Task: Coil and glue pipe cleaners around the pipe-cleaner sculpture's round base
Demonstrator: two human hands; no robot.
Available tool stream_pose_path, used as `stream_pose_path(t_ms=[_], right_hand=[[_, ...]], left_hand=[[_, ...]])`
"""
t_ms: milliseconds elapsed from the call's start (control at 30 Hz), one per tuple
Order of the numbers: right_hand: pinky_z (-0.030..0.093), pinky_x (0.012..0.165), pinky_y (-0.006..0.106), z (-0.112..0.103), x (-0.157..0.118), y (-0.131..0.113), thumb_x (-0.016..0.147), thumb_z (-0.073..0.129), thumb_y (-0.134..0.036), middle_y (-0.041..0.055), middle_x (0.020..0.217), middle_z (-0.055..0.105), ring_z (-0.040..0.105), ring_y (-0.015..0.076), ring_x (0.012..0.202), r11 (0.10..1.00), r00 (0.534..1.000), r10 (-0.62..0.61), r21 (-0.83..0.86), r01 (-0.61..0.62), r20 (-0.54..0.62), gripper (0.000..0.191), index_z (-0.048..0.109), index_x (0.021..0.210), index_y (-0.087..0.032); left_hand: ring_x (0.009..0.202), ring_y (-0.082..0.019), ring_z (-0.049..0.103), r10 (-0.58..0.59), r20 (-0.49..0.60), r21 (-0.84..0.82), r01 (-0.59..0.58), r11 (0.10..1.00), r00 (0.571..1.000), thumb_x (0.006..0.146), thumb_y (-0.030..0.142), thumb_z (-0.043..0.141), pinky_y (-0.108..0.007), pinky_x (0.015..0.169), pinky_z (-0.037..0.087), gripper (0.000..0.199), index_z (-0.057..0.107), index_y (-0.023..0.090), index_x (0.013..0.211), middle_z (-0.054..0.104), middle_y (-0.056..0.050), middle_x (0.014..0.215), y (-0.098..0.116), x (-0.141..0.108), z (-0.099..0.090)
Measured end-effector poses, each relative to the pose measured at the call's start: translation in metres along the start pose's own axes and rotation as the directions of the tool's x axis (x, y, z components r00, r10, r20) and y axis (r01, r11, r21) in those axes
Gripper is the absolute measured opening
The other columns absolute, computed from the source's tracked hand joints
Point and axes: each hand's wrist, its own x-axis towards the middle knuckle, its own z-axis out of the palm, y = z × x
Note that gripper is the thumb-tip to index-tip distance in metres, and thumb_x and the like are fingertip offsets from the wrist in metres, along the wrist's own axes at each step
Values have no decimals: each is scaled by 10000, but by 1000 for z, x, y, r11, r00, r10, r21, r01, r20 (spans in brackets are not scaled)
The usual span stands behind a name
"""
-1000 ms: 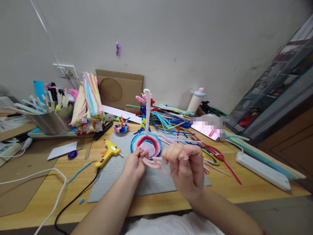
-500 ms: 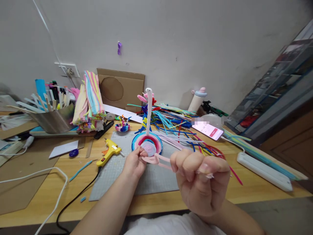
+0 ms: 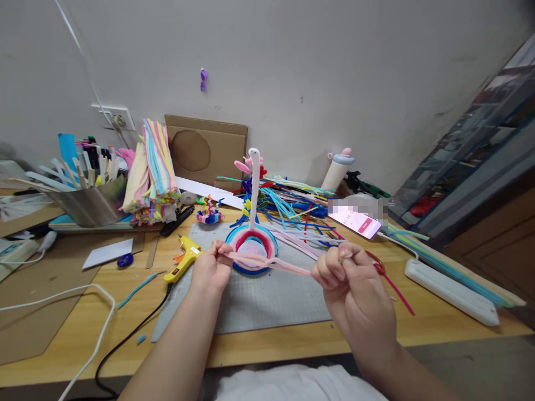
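Observation:
A looped pink pipe cleaner (image 3: 288, 267) stretches between my two hands above the grey cutting mat (image 3: 267, 309). My left hand (image 3: 215, 267) pinches one end, close to the tip of the yellow glue gun (image 3: 184, 264). The other end is gripped by my right hand (image 3: 349, 284), whose fingers are curled shut. Behind the pink strands stands a round coiled base (image 3: 252, 243) in blue, pink, red and lilac. From its back edge a white fuzzy post (image 3: 254, 192) rises upright, curved at its top.
Loose coloured pipe cleaners (image 3: 288, 209) lie behind the base. A lit phone (image 3: 355, 220) and a white power strip (image 3: 451, 292) are at the right. On the left are a metal pot of sticks (image 3: 90, 203) and pipe cleaner bundles (image 3: 154, 172). A black cable (image 3: 134, 334) crosses the front left.
My left hand has moved left, off the coiled base. My right hand has moved away from the camera and slightly right. The pink pipe cleaner is now stretched longer between them.

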Motion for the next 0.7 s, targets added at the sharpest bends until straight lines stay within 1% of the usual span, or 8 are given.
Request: stream_pose_path(t_ms=[100,233,333,400,467,533,600,700], right_hand=[[281,515,244,-15,-3,4,917,498,-254,-51,614,361,318,101,527,992,992,127,-26,-127,16,121,490,798,-230],[264,521,236,-31,-6,9,910,532,-287,-53,622,396,309,90,534,943,942,328,-88,-321,77,105,494,835,-223],[267,536,240,-33,-6,14,916,533,-301,-54,627,405,317,91,551,948,945,310,-111,-299,107,114,488,845,-225],[270,544,246,-30,-8,20,936,502,-300,-56,631,405,321,93,558,961,956,264,-117,-250,130,106,483,859,-230],[267,543,251,-26,-11,27,955,468,-301,-57,635,407,321,94,557,964,954,249,-137,-227,167,107,477,873,-233],[264,542,255,-23,-15,35,969,439,-305,-58,641,407,320,95,557,962,948,247,-164,-216,200,119,466,879,-233],[268,549,261,-22,-21,42,978,418,-311,-55,657,410,326,97,568,956,938,259,-202,-214,231,131,453,880,-231],[276,566,269,-22,-29,49,990,382,-329,-51,676,410,334,103,591,939,912,292,-270,-215,290,141,432,901,-232]], left_hand=[[988,-207,598,23,14,-1,-23,1000,1000,898,329,555,-415,821,522,335,541,162,1187,574,-89,1182,4,1,2],[970,-201,603,33,35,3,-33,999,999,897,323,556,-405,806,528,328,543,159,1181,580,-86,1167,0,2,1],[910,-180,615,15,57,3,-15,1000,998,899,314,557,-368,756,541,301,554,153,1153,597,-76,1115,-11,0,-1],[776,-133,613,-11,75,2,11,1000,997,902,292,556,-290,646,540,240,572,140,1087,616,-48,996,-19,-2,-3],[577,-66,538,-38,92,-1,38,999,995,914,230,536,-194,497,474,131,582,122,972,589,7,803,-26,-5,-4],[462,-31,435,-57,103,-9,58,998,993,921,178,512,-149,412,391,92,572,115,888,524,49,681,-28,-6,-5],[485,-37,461,-65,106,-20,67,998,992,920,194,519,-157,429,411,96,575,116,909,542,40,708,-26,-6,-5],[729,-118,605,-65,94,-37,69,997,993,904,287,553,-266,608,531,224,574,136,1068,616,-38,955,-21,-2,-5]])
